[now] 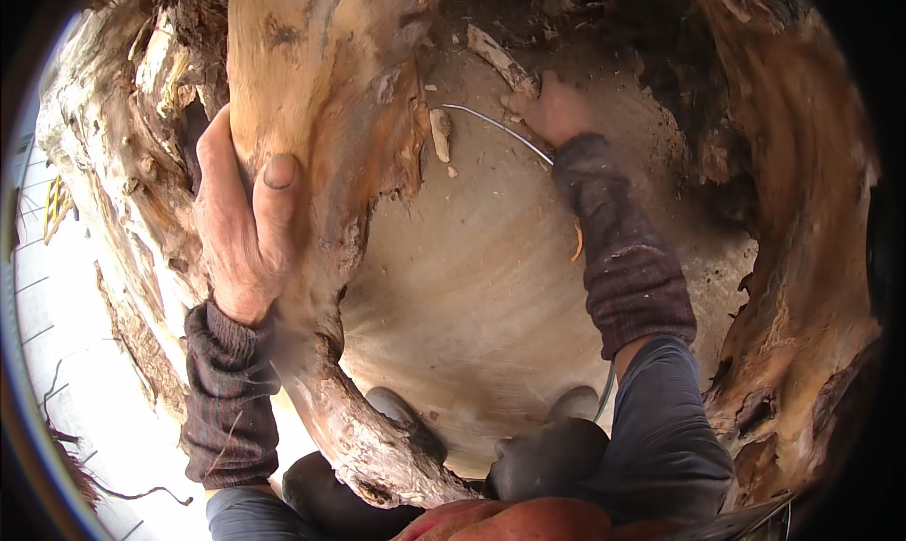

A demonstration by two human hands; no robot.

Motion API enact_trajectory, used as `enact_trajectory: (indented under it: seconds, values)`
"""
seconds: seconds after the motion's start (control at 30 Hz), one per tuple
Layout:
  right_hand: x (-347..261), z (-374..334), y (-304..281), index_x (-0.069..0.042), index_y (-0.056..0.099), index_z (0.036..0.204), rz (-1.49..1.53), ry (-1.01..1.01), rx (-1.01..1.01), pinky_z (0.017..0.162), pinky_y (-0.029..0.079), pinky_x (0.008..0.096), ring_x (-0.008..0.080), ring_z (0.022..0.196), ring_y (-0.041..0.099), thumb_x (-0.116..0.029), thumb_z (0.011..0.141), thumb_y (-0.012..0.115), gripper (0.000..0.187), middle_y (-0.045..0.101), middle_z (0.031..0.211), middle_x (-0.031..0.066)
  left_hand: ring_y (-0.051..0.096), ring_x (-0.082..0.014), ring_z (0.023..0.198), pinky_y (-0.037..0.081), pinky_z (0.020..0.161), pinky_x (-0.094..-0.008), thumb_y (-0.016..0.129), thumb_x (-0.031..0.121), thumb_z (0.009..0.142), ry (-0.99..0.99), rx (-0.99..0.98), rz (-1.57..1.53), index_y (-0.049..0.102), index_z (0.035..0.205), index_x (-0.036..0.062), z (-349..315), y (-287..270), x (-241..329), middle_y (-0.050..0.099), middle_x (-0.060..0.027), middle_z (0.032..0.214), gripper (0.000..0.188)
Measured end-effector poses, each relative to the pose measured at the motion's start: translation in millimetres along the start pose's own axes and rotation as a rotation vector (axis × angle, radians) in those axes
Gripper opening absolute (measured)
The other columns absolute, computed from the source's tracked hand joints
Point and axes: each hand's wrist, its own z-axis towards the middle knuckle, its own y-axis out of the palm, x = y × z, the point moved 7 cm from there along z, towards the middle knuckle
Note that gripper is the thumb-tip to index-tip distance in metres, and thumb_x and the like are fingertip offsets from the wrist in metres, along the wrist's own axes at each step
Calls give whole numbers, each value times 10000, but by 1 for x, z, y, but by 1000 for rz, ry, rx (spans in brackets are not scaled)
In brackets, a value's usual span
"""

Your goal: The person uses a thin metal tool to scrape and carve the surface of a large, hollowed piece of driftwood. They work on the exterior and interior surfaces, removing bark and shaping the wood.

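Observation:
My left hand [241, 225] is wrapped round the edge of a thick, smooth, orange-brown piece of driftwood-like trunk [326, 98], its thumb lying flat on the front. At the far side of the hollow, my right hand [559, 110] is closed at the near end of a short, rough stick of wood [495, 55]. Its fingers are partly hidden and blurred. A thin, curved, shiny strip or wire [500, 126] runs under my right wrist. A small wood chip [441, 135] lies beside the trunk's torn edge.
Weathered wood walls [802, 211] rise at the right, and a pale, gnarled mass [132, 164] stands at the left. Below lies a dusty floor [453, 286]. A bent branch [368, 437] crosses in front of my legs. Something orange [578, 241] shows beside my right sleeve.

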Motion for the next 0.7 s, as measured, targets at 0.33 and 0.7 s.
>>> enact_trajectory:
  seconds: [0.33, 0.7]
  values:
    - [36, 7, -20, -31, 528, 1195, 281, -12, 415, 768, 548, 560, 428, 847, 696, -454, 872, 686, 555, 693, 918, 256, 633, -278, 1069, 509, 897, -374, 478, 588, 1012, -5, 21, -1, 442, 1413, -42, -2, 0, 1, 613, -205, 1195, 748]
    - [25, -16, -36, -45, 573, 1251, 169, 53, -21, 846, 534, 532, 457, 985, 670, -454, 918, 605, 528, 687, 1056, 283, 608, -236, 1075, 491, 916, -353, 486, 553, 1019, -36, 25, -29, 464, 1405, -43, -5, 0, -1, 616, -178, 1200, 711]
